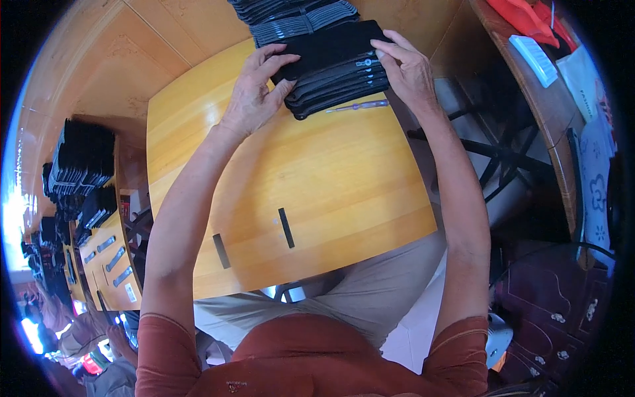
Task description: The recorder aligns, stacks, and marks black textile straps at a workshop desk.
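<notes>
Bare tabletop (331, 198) before stacked black pouches (337, 73)

Both hands on stack of black flat pieces (334, 69) at far edge of yellow wooden table (331, 198). Left hand (254, 92) gripping stack's left end, right hand (410, 69) on right end. Thin pen-like tool (357, 106) just beside stack. Two black strips (286, 227) lying near table's front edge.

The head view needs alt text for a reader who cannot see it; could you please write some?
Both hands, left hand and right hand, grip a stack of flat black pieces on a yellow wooden table. A thin pen-like tool lies just in front of the stack.
</notes>
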